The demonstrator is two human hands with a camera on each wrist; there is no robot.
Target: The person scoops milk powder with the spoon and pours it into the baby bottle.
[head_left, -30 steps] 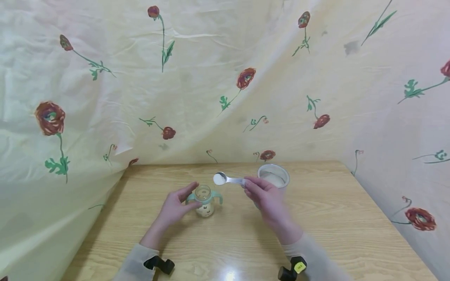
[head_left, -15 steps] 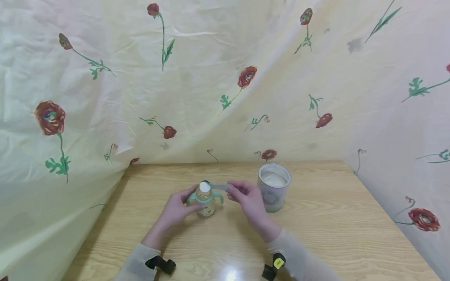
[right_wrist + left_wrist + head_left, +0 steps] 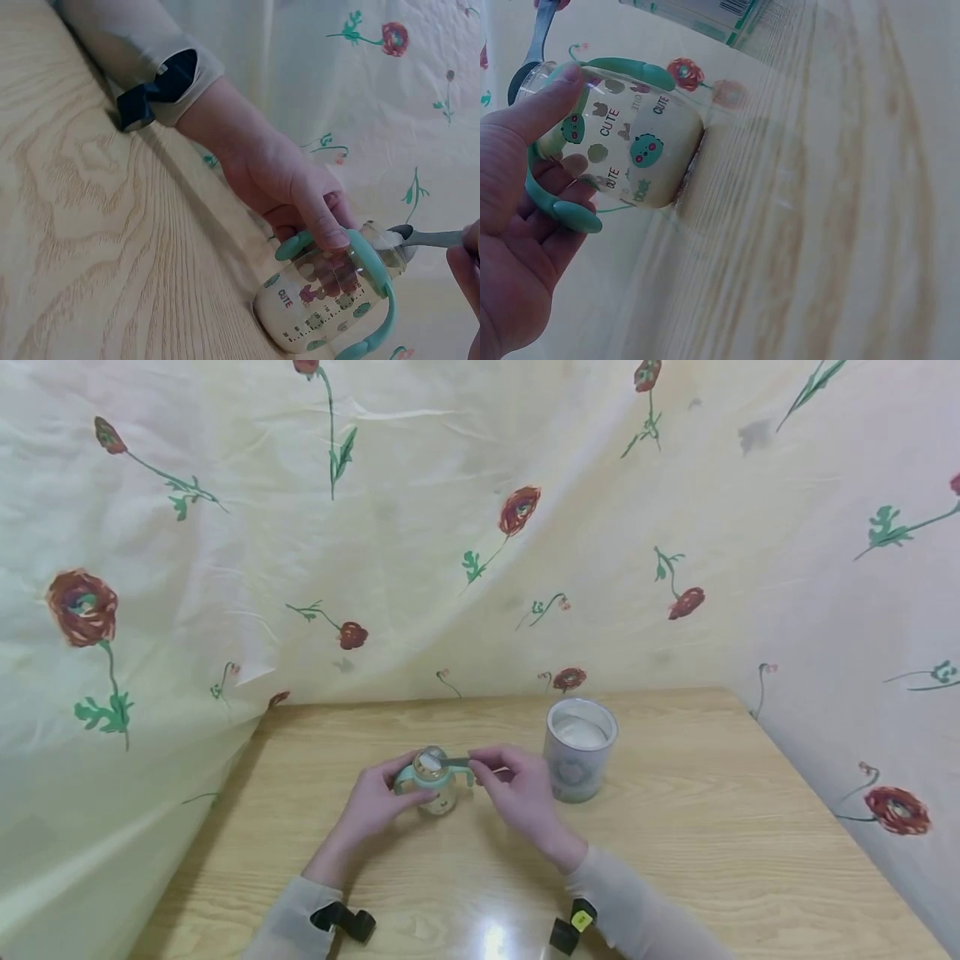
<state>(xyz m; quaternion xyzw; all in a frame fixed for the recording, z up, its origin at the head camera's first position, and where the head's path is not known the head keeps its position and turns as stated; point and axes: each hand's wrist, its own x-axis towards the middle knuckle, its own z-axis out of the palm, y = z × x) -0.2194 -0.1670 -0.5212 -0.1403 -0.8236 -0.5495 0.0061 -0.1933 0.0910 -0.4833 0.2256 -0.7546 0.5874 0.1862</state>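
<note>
A clear baby bottle (image 3: 641,139) with mint-green handles and "CUTE" print stands on the table, pale contents in its lower part. My left hand (image 3: 375,806) holds it around the upper body, thumb on the near side. Between the thumb and fingers of my right hand (image 3: 517,789) is the handle of a small grey measuring scoop (image 3: 435,238). The scoop's bowl is tipped at the bottle's open mouth, with white powder in view there. How much powder is still in the bowl cannot be told.
To the right of my right hand an open can (image 3: 577,774) holds white powder. Everything stands on a wood-grain table (image 3: 697,827). A flowered cloth (image 3: 420,552) hangs behind and along the sides.
My right hand has carried the scoop of powder left from near the can to the bottle's mouth, then tipped it. My left hand stays on the bottle.
</note>
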